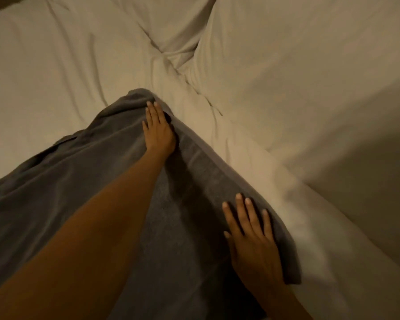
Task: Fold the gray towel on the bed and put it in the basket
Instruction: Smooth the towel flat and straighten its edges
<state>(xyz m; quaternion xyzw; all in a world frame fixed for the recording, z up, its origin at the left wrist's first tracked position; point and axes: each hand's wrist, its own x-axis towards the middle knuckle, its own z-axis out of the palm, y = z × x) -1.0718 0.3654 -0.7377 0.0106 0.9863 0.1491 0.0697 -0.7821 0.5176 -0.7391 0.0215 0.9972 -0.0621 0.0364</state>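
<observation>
Hands are lying flat on the gray towel (pixel 83 192), holding nothing: left hand (pixel 158 128) at twelve o'clock, right hand (pixel 252 241) at four.

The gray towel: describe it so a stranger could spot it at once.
A pale, wrinkled bed sheet fills the view. On its lower left lies the gray towel, with the left hand and right hand flat along its right edge. It is the only dark cloth.
</observation>
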